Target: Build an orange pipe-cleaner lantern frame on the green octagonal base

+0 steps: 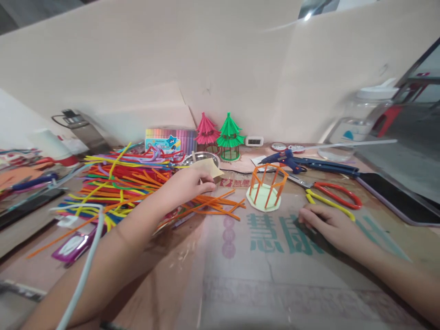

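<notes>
My left hand [194, 181] is closed, thumb against curled fingers, at a pale yellow piece of paper [215, 167] in front of a metal bowl [216, 158]. The paper seems pinched in the fingers, though the grip is partly hidden. Orange pipe cleaners [223, 206] lie under and beside this hand. On the table rests my right hand [318, 219], fingers loosely curled with nothing visible in them. Just left of it stands an orange pipe-cleaner frame [268, 172] on a pale green octagonal base [263, 198]. Scissors [338, 197] with red and yellow handles lie beyond the right hand.
Bundles of coloured pipe cleaners [120, 183] cover the left side. Pink [206, 130] and green [229, 135] pavilion models stand behind, near a marker set [172, 140] and small digital clock [254, 141]. A blue glue gun [283, 159] and phone [398, 197] lie right. A white cable [89, 270] crosses my left arm.
</notes>
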The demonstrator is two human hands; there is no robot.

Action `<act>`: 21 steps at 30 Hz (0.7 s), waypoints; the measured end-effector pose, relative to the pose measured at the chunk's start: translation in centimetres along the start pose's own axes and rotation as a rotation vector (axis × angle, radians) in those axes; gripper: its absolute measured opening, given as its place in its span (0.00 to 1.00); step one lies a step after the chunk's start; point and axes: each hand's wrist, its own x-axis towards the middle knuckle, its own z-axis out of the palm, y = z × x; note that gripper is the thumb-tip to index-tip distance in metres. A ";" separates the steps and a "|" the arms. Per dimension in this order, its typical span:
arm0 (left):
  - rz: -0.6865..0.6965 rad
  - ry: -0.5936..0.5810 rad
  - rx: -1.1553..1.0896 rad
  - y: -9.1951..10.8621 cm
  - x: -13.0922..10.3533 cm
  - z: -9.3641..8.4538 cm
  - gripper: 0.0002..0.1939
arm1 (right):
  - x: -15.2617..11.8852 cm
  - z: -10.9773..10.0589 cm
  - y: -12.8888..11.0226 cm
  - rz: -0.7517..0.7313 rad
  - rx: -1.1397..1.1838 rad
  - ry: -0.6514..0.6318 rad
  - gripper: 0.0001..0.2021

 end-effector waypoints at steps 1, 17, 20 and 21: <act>0.003 -0.029 0.035 0.3 -0.3 -0.1 0.14 | 0.0 0.0 0.0 -0.005 0.005 0.004 0.25; -0.150 0.032 0.447 2.1 -3.1 1.0 0.13 | -0.3 -0.8 -0.6 -0.159 0.029 0.211 0.20; -0.058 0.226 0.299 4.1 -2.9 -0.6 0.16 | -0.3 -3.7 -2.8 -0.177 0.080 0.376 0.21; -0.020 0.279 0.233 5.3 -2.7 -0.9 0.17 | -0.1 -4.9 -3.8 -0.168 0.111 0.397 0.21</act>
